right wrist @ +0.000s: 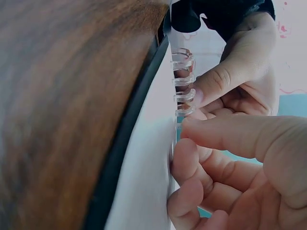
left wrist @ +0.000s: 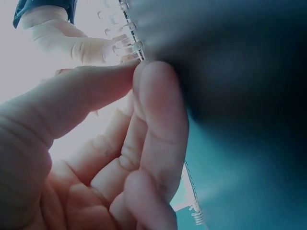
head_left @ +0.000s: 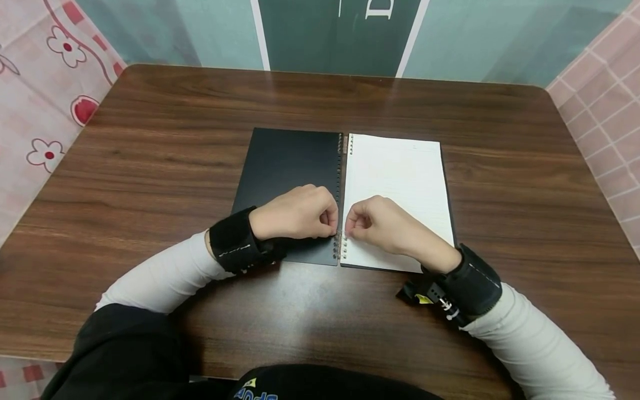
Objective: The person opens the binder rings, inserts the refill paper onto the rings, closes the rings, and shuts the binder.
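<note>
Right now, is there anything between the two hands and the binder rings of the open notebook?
Nothing visible. The left hand and the right hand both have their fingertips already at the clear plastic rings, near the lower end of the notebook, with no other object between them.

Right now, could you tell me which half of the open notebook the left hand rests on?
The black cover, left of the rings; the left hand lies there, not on the white page.

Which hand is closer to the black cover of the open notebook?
Left. The left hand rests on the black cover; the right hand lies across the rings on the white page.
</note>
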Tool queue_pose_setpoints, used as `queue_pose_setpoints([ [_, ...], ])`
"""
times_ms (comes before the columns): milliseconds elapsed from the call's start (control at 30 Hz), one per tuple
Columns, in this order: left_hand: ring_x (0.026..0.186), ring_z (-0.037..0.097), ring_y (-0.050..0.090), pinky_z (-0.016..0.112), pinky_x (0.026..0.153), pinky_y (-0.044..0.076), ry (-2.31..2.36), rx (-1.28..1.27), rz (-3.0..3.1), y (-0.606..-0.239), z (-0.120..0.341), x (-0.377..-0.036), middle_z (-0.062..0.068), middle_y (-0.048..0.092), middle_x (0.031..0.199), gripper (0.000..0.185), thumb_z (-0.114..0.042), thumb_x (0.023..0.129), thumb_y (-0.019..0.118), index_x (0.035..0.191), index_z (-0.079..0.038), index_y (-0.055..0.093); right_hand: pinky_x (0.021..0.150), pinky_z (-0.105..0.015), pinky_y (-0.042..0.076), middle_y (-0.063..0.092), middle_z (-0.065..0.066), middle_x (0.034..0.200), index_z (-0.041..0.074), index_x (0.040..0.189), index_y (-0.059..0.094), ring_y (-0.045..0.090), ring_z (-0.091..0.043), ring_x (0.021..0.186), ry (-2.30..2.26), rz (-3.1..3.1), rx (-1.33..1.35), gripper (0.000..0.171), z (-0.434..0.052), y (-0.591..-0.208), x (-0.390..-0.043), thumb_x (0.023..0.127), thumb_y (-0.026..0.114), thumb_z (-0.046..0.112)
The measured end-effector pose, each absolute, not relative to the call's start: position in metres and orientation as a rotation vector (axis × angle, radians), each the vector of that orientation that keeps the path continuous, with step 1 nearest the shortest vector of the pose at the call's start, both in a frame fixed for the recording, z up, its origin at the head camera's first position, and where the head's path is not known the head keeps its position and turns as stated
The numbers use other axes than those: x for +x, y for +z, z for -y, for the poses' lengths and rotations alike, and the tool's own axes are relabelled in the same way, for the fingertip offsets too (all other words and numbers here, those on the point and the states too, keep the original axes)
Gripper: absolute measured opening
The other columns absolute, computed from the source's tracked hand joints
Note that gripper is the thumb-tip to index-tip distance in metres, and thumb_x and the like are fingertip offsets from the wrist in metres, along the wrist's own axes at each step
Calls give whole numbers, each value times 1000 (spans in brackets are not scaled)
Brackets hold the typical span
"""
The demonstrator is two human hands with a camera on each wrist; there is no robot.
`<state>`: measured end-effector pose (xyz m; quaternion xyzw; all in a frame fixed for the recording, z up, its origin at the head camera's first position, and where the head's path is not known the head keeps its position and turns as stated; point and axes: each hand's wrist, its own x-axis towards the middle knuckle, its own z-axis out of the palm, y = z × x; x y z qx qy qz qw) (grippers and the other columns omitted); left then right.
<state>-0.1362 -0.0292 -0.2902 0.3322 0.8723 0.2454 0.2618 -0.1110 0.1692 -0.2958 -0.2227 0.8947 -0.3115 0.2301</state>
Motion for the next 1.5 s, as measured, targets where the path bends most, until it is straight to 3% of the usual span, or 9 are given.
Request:
queue_pose_setpoints([
  [600, 64, 9, 52, 23, 57, 39, 683, 924, -2386, -290, 28, -136, -9, 62, 64, 18, -6, 82, 64, 72, -19, 72, 61, -21, 39, 64, 2, 67, 8, 80, 71, 51, -10, 65, -896, -2472, -653, 17, -169, -298, -112, 84, 61, -5],
  [967, 67, 10, 54, 24, 56, 41, 621, 896, -2361, -284, 36, -130, -8, 64, 68, 16, -19, 89, 71, 73, -21, 73, 62, -22, 39, 61, 3, 66, 8, 80, 70, 49, -11, 65, -851, -2437, -662, 13, -175, -292, -109, 86, 64, -2],
  [1267, 61, 8, 55, 23, 52, 41, 505, 973, -2309, -278, 34, -115, -9, 62, 63, 17, -21, 87, 74, 71, -23, 70, 55, -22, 39, 53, 8, 60, 15, 73, 67, 46, -6, 57, -701, -2304, -737, 17, -173, -285, -98, 89, 73, 13],
  [1500, 62, 8, 57, 23, 52, 42, 527, 984, -2305, -281, 31, -115, -10, 63, 65, 17, -21, 87, 75, 71, -23, 70, 54, -22, 37, 52, 8, 60, 17, 73, 67, 45, -5, 57, -679, -2323, -782, 17, -168, -285, -93, 90, 72, 15],
])
